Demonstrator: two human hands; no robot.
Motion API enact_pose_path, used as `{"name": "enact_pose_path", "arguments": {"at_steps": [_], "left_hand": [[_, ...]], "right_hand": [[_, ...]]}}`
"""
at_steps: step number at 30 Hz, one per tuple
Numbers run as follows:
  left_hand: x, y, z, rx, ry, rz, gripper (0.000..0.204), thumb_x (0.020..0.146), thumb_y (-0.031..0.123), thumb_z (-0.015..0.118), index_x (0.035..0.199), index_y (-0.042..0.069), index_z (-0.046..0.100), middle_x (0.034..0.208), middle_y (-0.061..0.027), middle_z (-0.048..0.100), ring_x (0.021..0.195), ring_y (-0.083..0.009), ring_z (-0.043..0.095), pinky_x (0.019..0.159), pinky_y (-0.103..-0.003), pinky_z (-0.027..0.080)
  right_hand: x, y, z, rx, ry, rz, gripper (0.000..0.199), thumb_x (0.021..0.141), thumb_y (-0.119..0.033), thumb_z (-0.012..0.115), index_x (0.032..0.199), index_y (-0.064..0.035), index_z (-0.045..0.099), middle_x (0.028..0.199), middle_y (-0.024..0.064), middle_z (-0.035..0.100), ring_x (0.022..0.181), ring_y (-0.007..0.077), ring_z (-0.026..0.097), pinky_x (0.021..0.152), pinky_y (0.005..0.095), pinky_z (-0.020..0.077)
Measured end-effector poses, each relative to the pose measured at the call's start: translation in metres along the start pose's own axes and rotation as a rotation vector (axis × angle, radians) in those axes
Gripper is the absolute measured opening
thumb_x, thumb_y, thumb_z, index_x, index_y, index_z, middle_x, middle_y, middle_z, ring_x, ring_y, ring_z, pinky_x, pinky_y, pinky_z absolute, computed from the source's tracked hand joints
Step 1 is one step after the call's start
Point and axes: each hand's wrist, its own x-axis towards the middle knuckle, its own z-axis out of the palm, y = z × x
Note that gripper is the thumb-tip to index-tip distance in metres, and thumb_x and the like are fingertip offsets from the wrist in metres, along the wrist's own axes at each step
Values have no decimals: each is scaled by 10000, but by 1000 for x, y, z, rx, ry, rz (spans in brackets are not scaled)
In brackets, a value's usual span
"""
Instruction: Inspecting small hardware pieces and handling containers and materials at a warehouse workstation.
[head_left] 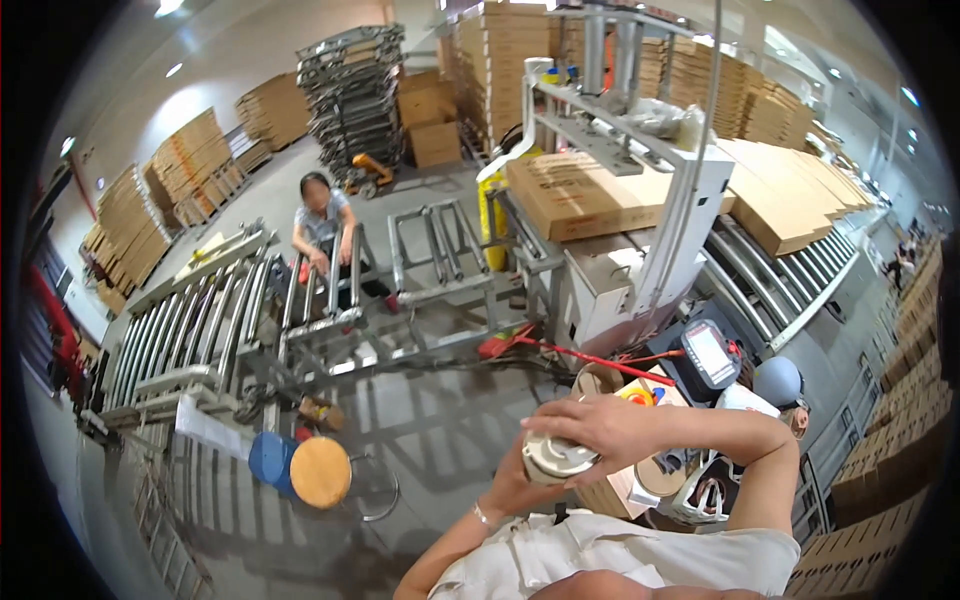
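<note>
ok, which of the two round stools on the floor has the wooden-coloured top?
The nearer round tan-topped stool, metal ring base; the blue stool sits left, partly behind it.

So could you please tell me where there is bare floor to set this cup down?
Bare grey floor lies between the round stool and both hands on the cup. It is crowded around the carton on the right and the roller racks.

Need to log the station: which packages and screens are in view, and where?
Flat brown carton: on the machine frame, centre.
Flat cartons: on the right roller conveyor.
Handheld screen: right of centre, pale display, dark casing.
Brown carton stacks: along the left wall.
</note>
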Motion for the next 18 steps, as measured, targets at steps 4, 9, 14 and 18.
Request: {"name": "enact_pose_path", "arguments": {"at_steps": [4, 9, 14, 18], "left_hand": [[-7, 10, -10, -91, 34, -38, 757, 653, 150, 767, 1252, 43, 317, 1197, -101, 474, 1095, -189, 488, 918, -326, 411], [-27, -5, -9, -228, -13, -123, 780, 641, 133, 774, 1252, 40, 298, 1190, -105, 475, 1082, -190, 501, 909, -319, 424], [-22, -10, -14, -151, -20, -104, 780, 639, 139, 781, 1241, 36, 296, 1179, -106, 479, 1067, -187, 508, 893, -304, 431], [-21, -16, -9, -120, -26, -114, 768, 643, 165, 784, 1232, 28, 310, 1165, -100, 489, 1049, -178, 512, 884, -299, 429]], "right_hand": [[9, -2, 16, -9, 68, -42, 806, 706, -405, 639, 1355, -101, 270, 1209, 181, 437, 1035, 337, 498, 859, 404, 420], [8, -15, 17, -37, 113, -26, 777, 703, -391, 650, 1335, -85, 317, 1197, 200, 448, 1048, 345, 492, 878, 417, 410], [10, -11, 15, -51, 149, -125, 755, 712, -387, 640, 1316, -55, 332, 1212, 177, 445, 1098, 333, 453, 906, 413, 387], [7, -11, 13, -15, 195, -162, 776, 711, -391, 647, 1313, -29, 317, 1221, 190, 433, 1093, 339, 454, 906, 410, 382]]}}
